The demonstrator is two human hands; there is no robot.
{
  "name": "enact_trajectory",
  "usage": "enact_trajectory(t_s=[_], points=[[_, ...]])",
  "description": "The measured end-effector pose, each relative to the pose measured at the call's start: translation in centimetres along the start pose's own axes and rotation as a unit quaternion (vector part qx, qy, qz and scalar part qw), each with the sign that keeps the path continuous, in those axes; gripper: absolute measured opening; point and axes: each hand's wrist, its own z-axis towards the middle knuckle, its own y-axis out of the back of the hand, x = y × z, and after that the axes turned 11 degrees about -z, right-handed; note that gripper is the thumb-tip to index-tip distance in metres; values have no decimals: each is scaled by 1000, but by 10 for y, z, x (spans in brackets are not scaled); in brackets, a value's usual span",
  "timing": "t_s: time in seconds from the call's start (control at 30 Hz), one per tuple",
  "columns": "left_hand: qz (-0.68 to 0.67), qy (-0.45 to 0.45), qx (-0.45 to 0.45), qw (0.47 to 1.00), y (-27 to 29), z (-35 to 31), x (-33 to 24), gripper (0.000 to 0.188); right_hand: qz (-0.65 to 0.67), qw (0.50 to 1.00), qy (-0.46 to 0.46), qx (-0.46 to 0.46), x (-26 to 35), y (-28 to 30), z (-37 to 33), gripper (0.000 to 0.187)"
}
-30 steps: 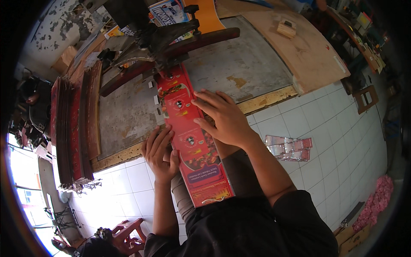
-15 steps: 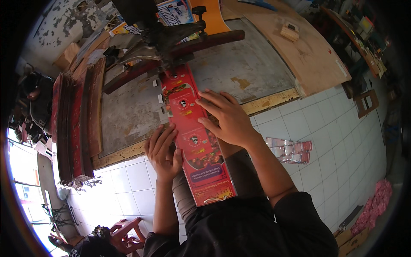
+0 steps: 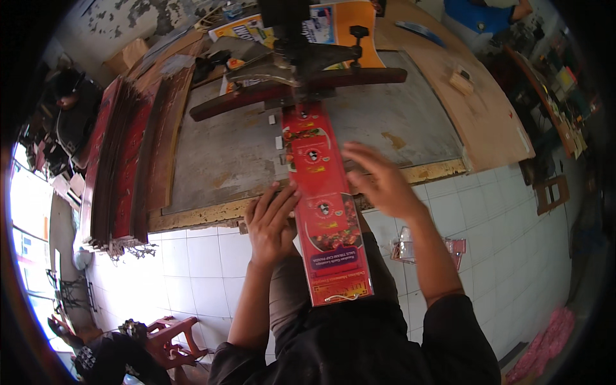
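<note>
A long red printed cardboard strip [image 3: 321, 186] reaches from above my lap onto the grey worktop. Its far end goes beneath the dark red crossbar [image 3: 366, 77] of a black press. A pale cord [image 3: 341, 297] lies across its near end. My left hand [image 3: 273, 224] rests along the strip's left edge, fingers stretched and touching it, with no grip visible. To the right of the strip, my right hand [image 3: 385, 183] hovers apart from it, fingers extended, slightly blurred and holding nothing. Small white blocks [image 3: 279, 142] sit on the worktop just left of the strip.
Stacked red boards [image 3: 131, 160] stand at the left. The worktop's worn front edge [image 3: 212, 213] runs above the tiled floor. A wooden block [image 3: 461, 82] lies at the right. Clear packets [image 3: 404, 247] and a red stool [image 3: 170, 340] are below. A blue-shirted person [image 3: 478, 14] is behind.
My right hand has come off the strip and moved away to its right. My left hand stays at the left edge. The whole view has shifted, so the press and worktop appear farther right.
</note>
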Motion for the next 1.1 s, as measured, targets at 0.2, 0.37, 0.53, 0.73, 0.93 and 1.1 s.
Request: enact_trajectory(t_s=[0.2, 0.37, 0.53, 0.73, 0.93, 1.1], points=[[53, -11, -6, 999, -10, -8, 6, 71, -228, 955, -149, -115, -165, 94, 21, 53], [78, -23, -53, 995, -25, -13, 14, 65, -442, 872, -160, -135, -295, 162, 36, 61], [101, -41, -84, 990, -34, -14, 19, 59, -473, 842, -227, -130, -351, 174, 48, 63], [127, -47, -73, 988, -32, -17, 21, 56, -482, 836, -228, -127, -369, 171, 61, 56], [116, -40, -83, 989, -35, -14, 17, 57, -477, 851, -175, -136, -378, 178, 56, 50], [132, -8, -67, 989, -34, -5, 4, 53, -390, 888, -180, -166, -348, 174, 40, 45]])
